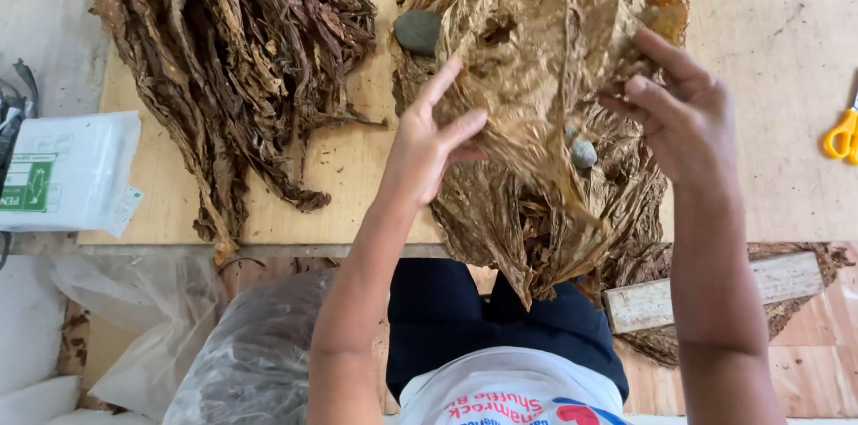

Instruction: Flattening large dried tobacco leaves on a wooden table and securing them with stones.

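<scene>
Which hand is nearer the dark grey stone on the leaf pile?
Left. The left hand is just below the dark grey stone; the right hand is far off on its other side, holding the leaf.

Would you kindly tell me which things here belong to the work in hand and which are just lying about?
In hand:
- left hand and right hand, spreading a large golden-brown dried leaf
- flat leaf stack beneath

Lying about:
- dark curled leaf pile
- grey stone
- yellow-handled scissors
- white packet
</scene>
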